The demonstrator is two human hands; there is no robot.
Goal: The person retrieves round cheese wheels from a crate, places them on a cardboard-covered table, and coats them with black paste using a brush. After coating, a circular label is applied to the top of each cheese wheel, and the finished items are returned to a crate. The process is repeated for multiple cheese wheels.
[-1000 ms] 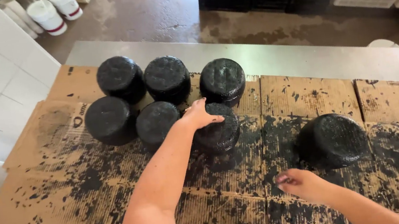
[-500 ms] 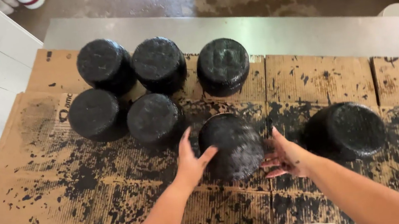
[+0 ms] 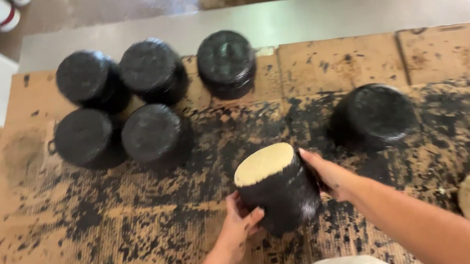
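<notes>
With your left hand (image 3: 239, 223) and right hand (image 3: 327, 173) clamped on the black-coated cheese wheel (image 3: 280, 189), you're tilting it up; next, steady that pale uncoated face.

Between our fingers (image 3: 249, 216) we see a wheel (image 3: 279, 187) coated matt, rough black, its tilted face bare, pale and smooth. Beyond them lies corrugated brown cardboard (image 3: 139, 219), smeared black, on a brushed, dull-shining metal desk (image 3: 316, 18).
</notes>
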